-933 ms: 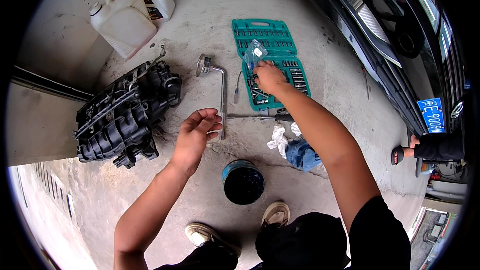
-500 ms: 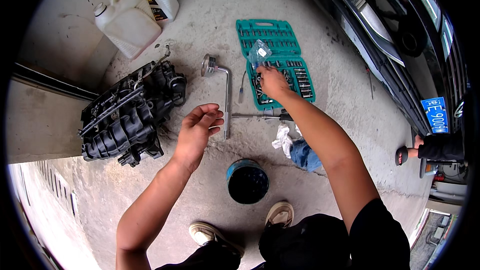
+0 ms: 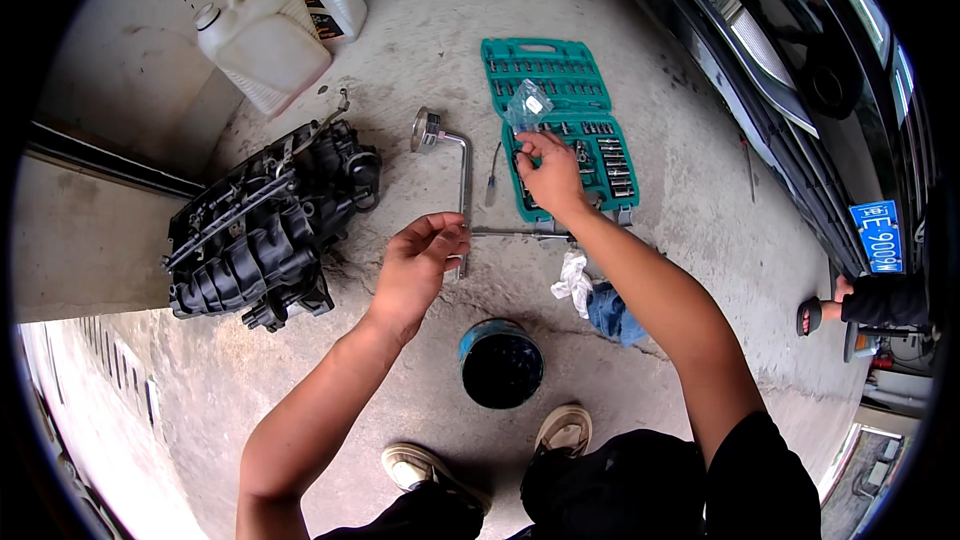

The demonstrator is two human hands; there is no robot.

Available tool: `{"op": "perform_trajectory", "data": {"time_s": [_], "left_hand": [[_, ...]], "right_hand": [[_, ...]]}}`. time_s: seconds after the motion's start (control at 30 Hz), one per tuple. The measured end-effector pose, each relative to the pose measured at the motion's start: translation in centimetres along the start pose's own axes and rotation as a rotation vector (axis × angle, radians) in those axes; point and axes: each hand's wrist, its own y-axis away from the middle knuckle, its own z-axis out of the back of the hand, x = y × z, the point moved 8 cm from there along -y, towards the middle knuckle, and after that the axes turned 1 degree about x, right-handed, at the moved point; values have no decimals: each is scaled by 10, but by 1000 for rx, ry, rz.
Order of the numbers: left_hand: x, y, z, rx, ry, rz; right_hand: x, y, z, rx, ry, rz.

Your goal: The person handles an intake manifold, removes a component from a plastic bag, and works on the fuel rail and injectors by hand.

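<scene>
My left hand [image 3: 432, 258] is loosely curled, fingers a little apart and nothing visible in them, over the long shaft of an L-shaped steel wrench [image 3: 464, 180] with a round metal piece at its top. A horizontal metal bar [image 3: 510, 235] with a dark handle lies across. My right hand [image 3: 550, 172] has its fingers bent at the left side of an open teal socket case [image 3: 545, 48], beside a clear plastic bag [image 3: 530, 100]; what is between the fingertips is hidden. A thin tool [image 3: 493, 170] lies left of the case.
A black engine part [image 3: 260, 240] lies left, plastic jugs [image 3: 260, 50] behind it. A dark bucket [image 3: 500, 365] stands by my feet, rags [image 3: 610, 315] to its upper right. A car front [image 3: 780, 60] borders the right; another person's sandalled foot [image 3: 810, 312] shows there.
The view has shifted slightly. My left hand has moved a little rightward over the wrench. My right hand stays in the socket case, its fingers slightly shifted.
</scene>
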Motion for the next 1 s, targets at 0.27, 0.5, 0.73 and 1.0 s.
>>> {"op": "perform_trajectory", "data": {"time_s": [0.27,0.5,0.73,1.0], "left_hand": [[-71,37,-65,160,-185,-638],[-124,115,-103,209,-306,-990],[-155,175,-121,168,-583,-1358],[-163,199,-132,133,-707,-1438]], "right_hand": [[166,64,104,-109,-487,124],[227,86,174,-113,-601,309],[258,103,211,-46,-594,349],[277,106,229,-34,-487,337]]}}
